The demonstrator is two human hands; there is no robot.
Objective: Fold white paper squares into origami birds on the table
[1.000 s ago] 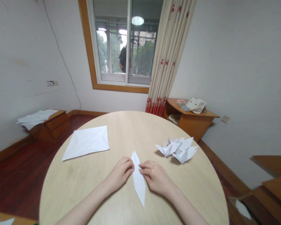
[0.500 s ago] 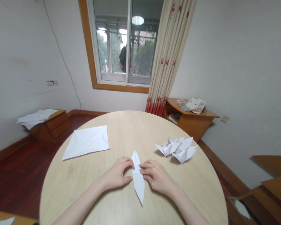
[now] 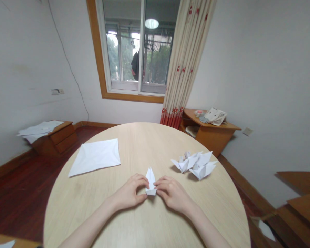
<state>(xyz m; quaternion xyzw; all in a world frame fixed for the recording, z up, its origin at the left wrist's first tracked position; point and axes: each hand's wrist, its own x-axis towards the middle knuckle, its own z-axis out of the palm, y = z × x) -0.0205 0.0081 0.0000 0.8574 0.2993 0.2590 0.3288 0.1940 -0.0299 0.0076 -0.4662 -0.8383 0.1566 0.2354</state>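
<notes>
A small piece of folded white paper (image 3: 151,181) is in front of me at mid-table, its narrow split points facing away from me and its near end short and blunt. My left hand (image 3: 134,189) pinches its left edge, fingertips on top and thumb low at the near corner. On the opposite edge, the curled fingers of my right hand (image 3: 172,193) hold the paper near its blunt end. Several folded paper figures (image 3: 196,163) with pointed wings sit clustered to the right, beyond my right hand.
A flat stack of white paper (image 3: 96,156) lies at the left of the round wooden table (image 3: 134,137). Behind the table are a corner cabinet (image 3: 213,132) with a cloth bag on it and a patterned curtain (image 3: 187,65). A low drawer unit (image 3: 63,137) stands at the left wall.
The long near half of the folded paper no longer extends toward me; it is bent up, leaving a shorter shape with a blunt near end. Both hands remain at its sides.
</notes>
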